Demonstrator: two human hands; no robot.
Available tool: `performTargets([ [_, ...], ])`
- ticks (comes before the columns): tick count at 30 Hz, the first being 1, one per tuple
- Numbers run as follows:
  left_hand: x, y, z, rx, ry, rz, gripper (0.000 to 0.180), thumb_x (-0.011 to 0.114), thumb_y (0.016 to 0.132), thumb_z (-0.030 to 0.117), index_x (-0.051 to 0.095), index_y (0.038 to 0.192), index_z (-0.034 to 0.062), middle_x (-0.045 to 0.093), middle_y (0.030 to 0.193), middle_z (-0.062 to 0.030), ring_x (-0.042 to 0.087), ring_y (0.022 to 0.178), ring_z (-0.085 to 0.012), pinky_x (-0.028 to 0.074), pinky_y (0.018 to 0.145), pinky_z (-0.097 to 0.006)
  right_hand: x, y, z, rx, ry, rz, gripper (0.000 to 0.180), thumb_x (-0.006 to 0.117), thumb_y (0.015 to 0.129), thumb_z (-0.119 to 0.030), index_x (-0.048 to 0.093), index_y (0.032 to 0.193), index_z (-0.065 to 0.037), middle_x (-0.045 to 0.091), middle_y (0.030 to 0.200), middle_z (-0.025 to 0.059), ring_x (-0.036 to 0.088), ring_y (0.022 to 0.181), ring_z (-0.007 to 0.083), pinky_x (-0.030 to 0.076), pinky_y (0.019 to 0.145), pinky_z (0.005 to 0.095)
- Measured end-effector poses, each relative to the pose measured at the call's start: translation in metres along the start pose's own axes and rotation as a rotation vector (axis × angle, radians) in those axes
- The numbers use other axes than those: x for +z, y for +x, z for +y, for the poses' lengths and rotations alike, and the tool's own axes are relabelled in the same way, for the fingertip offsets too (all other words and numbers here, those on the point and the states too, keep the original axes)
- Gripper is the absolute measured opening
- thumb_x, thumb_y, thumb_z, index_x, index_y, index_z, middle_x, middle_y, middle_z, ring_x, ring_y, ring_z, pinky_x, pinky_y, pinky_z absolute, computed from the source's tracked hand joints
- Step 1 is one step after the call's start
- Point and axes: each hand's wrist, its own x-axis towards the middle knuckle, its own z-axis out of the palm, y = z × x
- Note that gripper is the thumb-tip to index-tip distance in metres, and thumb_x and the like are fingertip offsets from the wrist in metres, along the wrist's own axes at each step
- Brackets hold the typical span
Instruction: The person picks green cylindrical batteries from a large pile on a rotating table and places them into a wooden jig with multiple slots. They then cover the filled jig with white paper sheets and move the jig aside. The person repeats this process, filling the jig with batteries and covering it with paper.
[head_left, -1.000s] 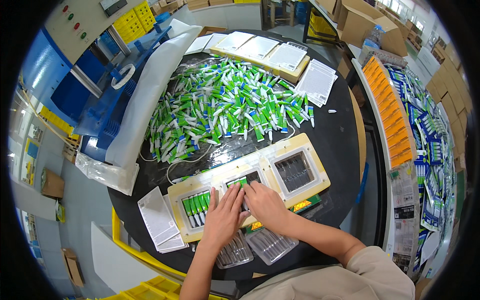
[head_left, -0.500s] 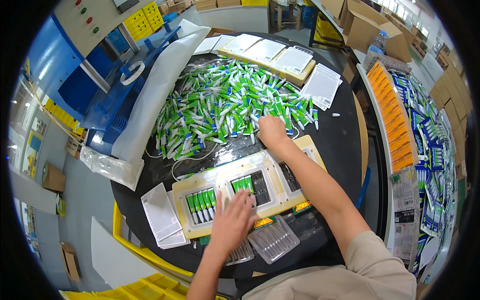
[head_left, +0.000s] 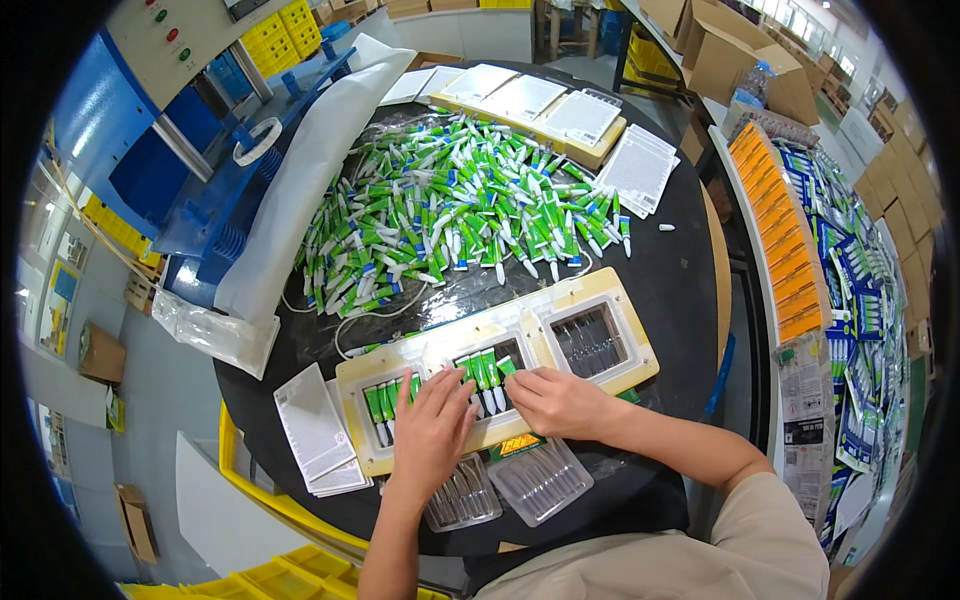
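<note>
Card stack (head_left: 318, 430): white printed cards lie at the worktop's (head_left: 690, 300) near-left edge, just beside the jig's left end; I leave them undisturbed.
Jig (head_left: 500, 345): a cream three-pocket tray runs along the near part of the round black worktop.
Left pocket (head_left: 385, 410): it holds green-and-white tubes side by side.
Left hand (head_left: 432, 432): flat on the jig between the left and middle pockets, fingers spread and holding nothing, just pressing down.
Middle pocket tubes (head_left: 482, 372): several stand in a row; I judge they should lie parallel, caps all one way.
Right hand (head_left: 558, 402): fingertips loosely curled at the middle pocket's near-right edge, touching the tubes; whether I pinch one I cannot tell.
Right pocket (head_left: 590, 340): it shows only a clear insert.
Clear blister trays (head_left: 508, 487): at the near edge, under my wrists.
Tube heap (head_left: 450, 215): loose stock at the worktop's middle and far side.
</note>
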Motion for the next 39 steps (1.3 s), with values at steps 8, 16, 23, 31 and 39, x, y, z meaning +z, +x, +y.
performTargets([
  [8, 0.018, -0.006, 0.024, 0.075, 0.019, -0.022, 0.048, 0.075, 0.090, 0.019, 0.060, 0.135, 0.0077, 0.060, 0.143, -0.0080, 0.056, 0.134, -0.0254, 0.028, 0.122, -0.058, 0.030, 0.036, 0.072, 0.490, 0.229, 0.181, 0.019, 0.069, 0.088, -0.010, 0.070, 0.104, -0.001, 0.067, 0.090, 0.0146, 0.068, 0.083, 0.0316, 0.056, 0.069, 0.0412],
  [16, 0.035, -0.002, 0.028, 0.101, 0.165, -0.218, 0.068, 0.066, 0.096, 0.044, 0.048, 0.150, 0.0064, 0.045, 0.159, -0.0079, 0.039, 0.149, -0.0252, 0.021, 0.125, -0.055, 0.069, 0.070, 0.127, 0.982, 0.170, -0.106, 0.020, 0.070, 0.086, -0.019, 0.073, 0.088, 0.001, 0.070, 0.084, 0.0203, 0.070, 0.081, 0.0394, 0.056, 0.072, 0.0487],
  [23, 0.038, -0.005, 0.025, 0.095, 0.127, -0.206, 0.067, 0.065, 0.097, 0.043, 0.048, 0.150, 0.0061, 0.045, 0.160, -0.0083, 0.039, 0.150, -0.0260, 0.022, 0.125, -0.055, -0.022, -0.008, 0.031, 0.657, 0.281, 0.116, 0.026, 0.068, 0.089, -0.009, 0.071, 0.113, 0.001, 0.062, 0.088, 0.0129, 0.060, 0.086, 0.0316, 0.052, 0.075, 0.0422],
  [31, 0.037, -0.004, 0.025, 0.100, 0.106, -0.192, 0.066, 0.066, 0.097, 0.040, 0.049, 0.149, 0.0047, 0.045, 0.159, -0.0091, 0.040, 0.149, -0.0270, 0.021, 0.125, -0.055, -0.004, -0.010, -0.013, 0.459, 0.095, 0.108, 0.028, 0.074, 0.083, -0.008, 0.071, 0.105, 0.008, 0.063, 0.085, 0.0118, 0.060, 0.079, 0.0262, 0.054, 0.071, 0.0334],
  [39, 0.038, -0.005, 0.024, 0.098, 0.132, -0.222, 0.067, 0.068, 0.095, 0.040, 0.049, 0.149, 0.0039, 0.045, 0.159, -0.0098, 0.040, 0.148, -0.0287, 0.021, 0.124, -0.057, 0.006, 0.001, -0.037, 0.591, -0.034, -0.020, 0.030, 0.067, 0.083, -0.013, 0.071, 0.107, 0.005, 0.061, 0.082, 0.0069, 0.062, 0.083, 0.0204, 0.053, 0.065, 0.0286],
])
